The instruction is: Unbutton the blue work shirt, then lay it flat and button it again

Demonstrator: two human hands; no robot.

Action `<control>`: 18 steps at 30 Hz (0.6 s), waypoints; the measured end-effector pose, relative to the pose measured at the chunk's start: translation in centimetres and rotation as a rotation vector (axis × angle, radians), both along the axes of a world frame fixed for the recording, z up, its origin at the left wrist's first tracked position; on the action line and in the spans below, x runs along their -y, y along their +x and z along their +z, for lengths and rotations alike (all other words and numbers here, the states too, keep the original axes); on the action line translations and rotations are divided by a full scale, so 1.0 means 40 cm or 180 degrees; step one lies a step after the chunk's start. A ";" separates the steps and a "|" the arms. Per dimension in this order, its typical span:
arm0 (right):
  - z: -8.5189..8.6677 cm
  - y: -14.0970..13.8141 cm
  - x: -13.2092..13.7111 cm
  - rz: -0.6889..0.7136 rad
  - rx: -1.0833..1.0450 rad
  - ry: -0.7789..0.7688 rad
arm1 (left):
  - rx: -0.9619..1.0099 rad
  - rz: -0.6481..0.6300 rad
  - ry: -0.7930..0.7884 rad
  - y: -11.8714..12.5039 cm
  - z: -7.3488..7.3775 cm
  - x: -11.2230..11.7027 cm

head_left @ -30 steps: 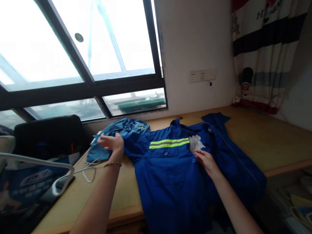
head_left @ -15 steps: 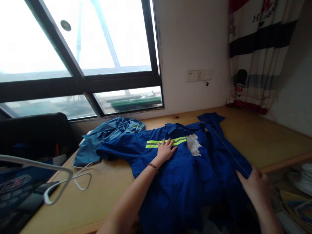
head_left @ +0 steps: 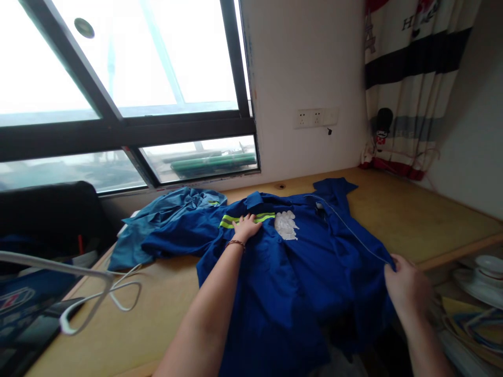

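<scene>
A dark blue work jacket (head_left: pixel 298 262) with a yellow reflective stripe (head_left: pixel 231 220) lies spread on the wooden desk (head_left: pixel 424 214). My left hand (head_left: pixel 245 228) rests flat and open on the chest, right on the stripe. My right hand (head_left: pixel 406 285) pinches the jacket's right edge at the desk's front, fingers closed on the cloth. A white patch (head_left: pixel 286 224) shows near the collar.
A lighter blue garment (head_left: pixel 165 214) lies crumpled at the left by the window. A white hanger (head_left: pixel 98 293) lies at the desk's left end beside a black chair (head_left: pixel 51 214). Wall sockets (head_left: pixel 314 117) and a striped curtain (head_left: pixel 412 78) stand behind. Bowls (head_left: pixel 483 272) sit low at right.
My left hand left the light blue garment and came down flat on the reflective stripe. My right hand moved from the chest to the jacket's right edge and took hold of it.
</scene>
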State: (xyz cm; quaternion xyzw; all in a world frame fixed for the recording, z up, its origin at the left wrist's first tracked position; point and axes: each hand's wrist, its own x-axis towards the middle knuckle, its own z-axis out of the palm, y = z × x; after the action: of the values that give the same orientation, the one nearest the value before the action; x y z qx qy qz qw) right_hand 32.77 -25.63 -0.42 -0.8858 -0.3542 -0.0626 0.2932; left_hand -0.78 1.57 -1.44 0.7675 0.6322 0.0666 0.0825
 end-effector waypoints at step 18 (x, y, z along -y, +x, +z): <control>0.047 -0.391 -0.115 0.3256 -0.0427 -0.0055 | 0.0678 -0.0882 0.0797 0.067 0.034 0.133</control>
State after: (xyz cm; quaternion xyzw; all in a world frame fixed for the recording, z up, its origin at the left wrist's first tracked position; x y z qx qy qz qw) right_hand 17.12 -21.02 1.46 -0.6037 -0.7230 0.1487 0.3010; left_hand 1.88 -3.77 -0.09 0.8400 0.4952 0.2134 0.0612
